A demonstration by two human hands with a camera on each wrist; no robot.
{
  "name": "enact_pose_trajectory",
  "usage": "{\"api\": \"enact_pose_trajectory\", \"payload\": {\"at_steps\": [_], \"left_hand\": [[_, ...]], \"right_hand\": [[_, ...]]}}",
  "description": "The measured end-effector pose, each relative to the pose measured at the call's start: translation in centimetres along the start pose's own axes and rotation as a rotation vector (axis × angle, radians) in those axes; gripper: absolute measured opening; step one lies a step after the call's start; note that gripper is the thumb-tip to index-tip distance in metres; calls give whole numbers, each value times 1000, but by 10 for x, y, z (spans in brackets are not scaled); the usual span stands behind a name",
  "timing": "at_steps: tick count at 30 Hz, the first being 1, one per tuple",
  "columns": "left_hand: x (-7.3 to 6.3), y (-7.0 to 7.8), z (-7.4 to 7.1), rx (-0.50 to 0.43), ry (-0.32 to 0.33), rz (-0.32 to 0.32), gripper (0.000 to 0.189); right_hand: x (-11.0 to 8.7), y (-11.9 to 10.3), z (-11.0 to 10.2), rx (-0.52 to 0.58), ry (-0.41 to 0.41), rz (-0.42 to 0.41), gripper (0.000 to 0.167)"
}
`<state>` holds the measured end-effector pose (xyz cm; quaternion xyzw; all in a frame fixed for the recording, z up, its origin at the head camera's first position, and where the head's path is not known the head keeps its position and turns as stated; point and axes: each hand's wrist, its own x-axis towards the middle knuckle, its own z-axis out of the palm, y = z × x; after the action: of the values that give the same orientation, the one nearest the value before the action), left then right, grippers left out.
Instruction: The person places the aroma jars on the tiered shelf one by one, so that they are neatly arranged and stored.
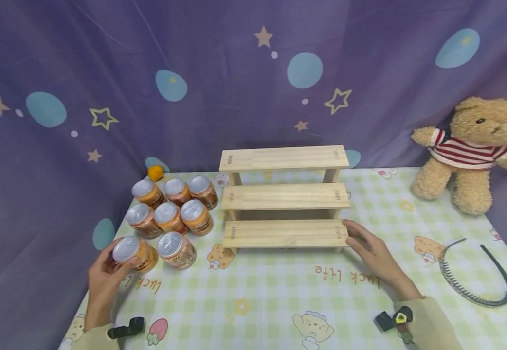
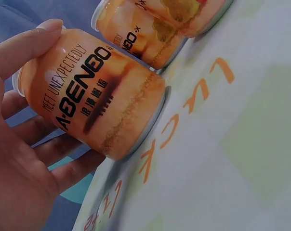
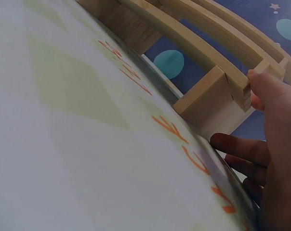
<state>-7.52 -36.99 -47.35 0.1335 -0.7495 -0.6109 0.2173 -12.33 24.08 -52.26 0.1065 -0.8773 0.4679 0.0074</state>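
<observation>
Orange can (image 2: 104,94) inside curled left fingers (image 2: 78,173); right fingers (image 3: 242,150) apart, seemingly against wooden rack (image 1: 286,233)

So the table's got a pale green-and-white checked cloth (image 1: 218,291) on it, printed with cartoon bears, strawberries and orange "Luck Life" lettering. Over on the left there are eight orange-and-brown cylindrical cans with silvery tops (image 1: 170,218), standing in rows of three, three and two, front-left one right by the edge. Roughly mid-table towards the back sits a three-tier step shelf in pale wood (image 1: 285,233). Back right corner has a tan plush teddy bear in a red-and-white striped top (image 1: 468,155), upright, and in front of it there's a thin, dark, toothed headband (image 1: 477,299) lying flat, ends pointing backwards.
</observation>
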Motion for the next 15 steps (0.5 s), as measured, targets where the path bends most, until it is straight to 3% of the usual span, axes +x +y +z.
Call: {"api": "enact_pose_trajectory", "payload": {"at_steps": [10, 15], "left_hand": [[2, 9, -1, -79, 71, -87, 66], [3, 14, 0, -54, 111, -141, 66]], "right_hand": [[0, 2, 1, 20, 2, -5, 49], [1, 3, 1, 22, 1, -11, 49]]}}
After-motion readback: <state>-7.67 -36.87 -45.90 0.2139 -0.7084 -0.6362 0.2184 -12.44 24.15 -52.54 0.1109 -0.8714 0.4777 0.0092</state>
